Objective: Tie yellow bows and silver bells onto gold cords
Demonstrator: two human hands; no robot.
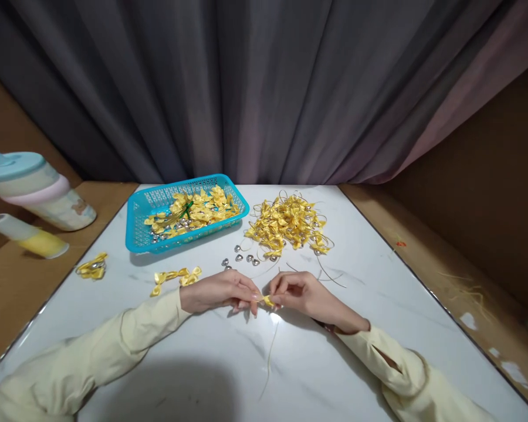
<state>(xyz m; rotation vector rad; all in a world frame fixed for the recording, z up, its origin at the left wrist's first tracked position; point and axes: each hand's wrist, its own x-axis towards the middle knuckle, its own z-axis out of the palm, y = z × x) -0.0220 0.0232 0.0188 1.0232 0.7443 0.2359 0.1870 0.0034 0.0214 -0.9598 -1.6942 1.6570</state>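
Note:
Between the fingertips of both hands is a small yellow ribbon bow (pixel 267 300), partly covered by the fingers. My left hand (pixel 229 291) pinches it from the left side. From the right, my right hand (pixel 297 293) grips it between thumb and fingers. A thin pale cord (pixel 270 351) trails down from near the bow onto the white tabletop. Just beyond my left hand lie several silver heart-shaped beads (pixel 239 258). A few loose yellow bows (pixel 176 276) rest close to my left wrist.
A blue plastic basket (pixel 134 225) of yellow bows and silver beads stands at the back left. Beside it is a heap of corded bows (pixel 290 223). On the far left are a lidded tumbler (pixel 48 193) and a spool of yellow thread (pixel 39 240). A grey curtain (pixel 246 88) hangs behind.

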